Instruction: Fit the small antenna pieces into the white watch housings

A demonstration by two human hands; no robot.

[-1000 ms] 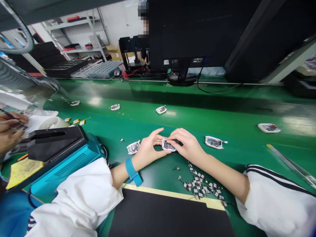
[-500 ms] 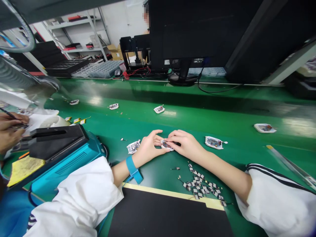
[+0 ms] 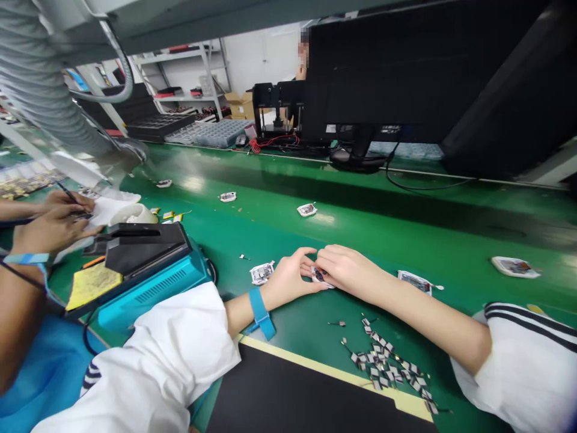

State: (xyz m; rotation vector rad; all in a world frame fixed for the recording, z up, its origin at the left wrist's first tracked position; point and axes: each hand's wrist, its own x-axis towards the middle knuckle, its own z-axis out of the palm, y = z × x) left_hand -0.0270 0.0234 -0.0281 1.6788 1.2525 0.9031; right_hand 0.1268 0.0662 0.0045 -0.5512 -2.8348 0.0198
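A small white-rimmed circuit unit [image 3: 321, 278] lies between my two hands over the green mat. My left hand [image 3: 293, 273], with a blue strap at its wrist, grips the unit's edge between thumb and fingers. From the right, my right hand [image 3: 340, 264] bends its fingers down onto the top of the same unit; its fingertips are partly hidden, and I cannot make out any small part in them. Beside my left wrist sits another white-rimmed unit [image 3: 262, 273]. Another unit [image 3: 415, 281] is partly covered by my right forearm. Small wired parts [image 3: 383, 361] lie scattered below my right forearm.
A teal box with a black top [image 3: 155, 294] stands at the left, a yellow sponge [image 3: 94, 285] beside it. A co-worker's hands [image 3: 58, 219] are further left. More units [image 3: 307, 209] lie on the green belt behind. A black mat [image 3: 315, 397] is in front; a monitor [image 3: 383, 78] stands behind.
The view has shifted left and up, so things appear further right and lower. My right hand's fingers are now more curled over the unit, which both hands still touch.
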